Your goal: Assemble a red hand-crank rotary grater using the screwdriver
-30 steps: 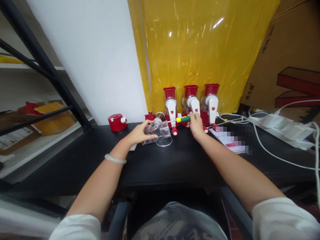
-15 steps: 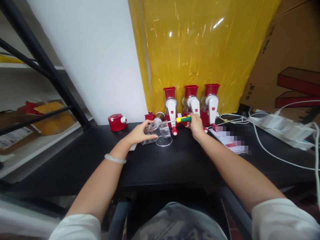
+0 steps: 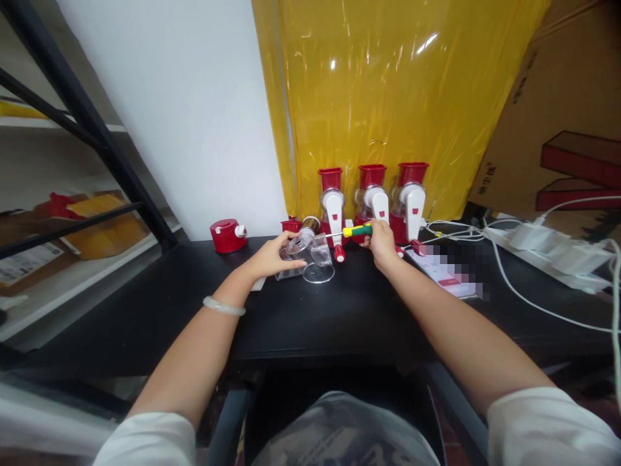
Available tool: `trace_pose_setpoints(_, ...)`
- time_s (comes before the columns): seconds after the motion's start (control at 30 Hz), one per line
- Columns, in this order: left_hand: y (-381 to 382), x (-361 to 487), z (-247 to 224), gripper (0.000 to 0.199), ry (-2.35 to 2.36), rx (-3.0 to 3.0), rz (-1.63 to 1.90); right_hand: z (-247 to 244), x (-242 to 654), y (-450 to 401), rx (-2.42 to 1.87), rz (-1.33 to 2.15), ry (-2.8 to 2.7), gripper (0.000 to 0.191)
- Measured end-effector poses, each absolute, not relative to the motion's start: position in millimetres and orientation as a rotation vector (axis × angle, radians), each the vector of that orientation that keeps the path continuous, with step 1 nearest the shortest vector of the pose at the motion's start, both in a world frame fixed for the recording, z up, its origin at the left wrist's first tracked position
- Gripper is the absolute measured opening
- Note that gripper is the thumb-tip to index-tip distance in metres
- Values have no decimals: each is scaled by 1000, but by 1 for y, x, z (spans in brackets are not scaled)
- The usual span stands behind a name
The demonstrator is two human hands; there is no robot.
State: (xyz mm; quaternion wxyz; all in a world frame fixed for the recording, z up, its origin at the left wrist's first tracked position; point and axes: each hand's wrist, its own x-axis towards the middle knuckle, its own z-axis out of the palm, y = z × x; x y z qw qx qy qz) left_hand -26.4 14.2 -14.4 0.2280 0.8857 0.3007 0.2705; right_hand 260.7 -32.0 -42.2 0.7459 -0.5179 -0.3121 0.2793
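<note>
My left hand (image 3: 276, 257) is wrapped round a clear plastic grater body (image 3: 319, 252), which lies tilted on the black table (image 3: 310, 323). In my right hand (image 3: 381, 243) is a screwdriver (image 3: 358, 230) with a green and yellow handle. Its thin shaft points left, and the tip meets or comes very near the clear body's upper right edge; exact contact cannot be made out. A metal grater drum (image 3: 310, 226) shows just behind the clear body. Beside it, a red part (image 3: 291, 224) is partly hidden by my left hand.
Three red-and-white rotary graters (image 3: 373, 197) stand in a row at the back. A red round base (image 3: 228, 236) sits at the left. To the right lie a phone-like flat screen (image 3: 444, 275), white cables and a power strip (image 3: 548, 252). A black-framed shelf (image 3: 104, 152) borders the left side.
Both hands, the clear grater body and the screwdriver keep almost the same places. The whole view has shifted very slightly.
</note>
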Motion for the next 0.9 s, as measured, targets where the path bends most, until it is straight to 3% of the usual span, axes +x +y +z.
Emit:
trace_pose_setpoints(0.33, 13, -26, -14, 76, 832, 2430, 733, -47, 264, -29, -1148, 546, -750, 40)
trace_pose_setpoints(0.9, 16, -27, -16, 76, 812, 2459, 735, -53, 271, -24, -1157, 437, -809, 38)
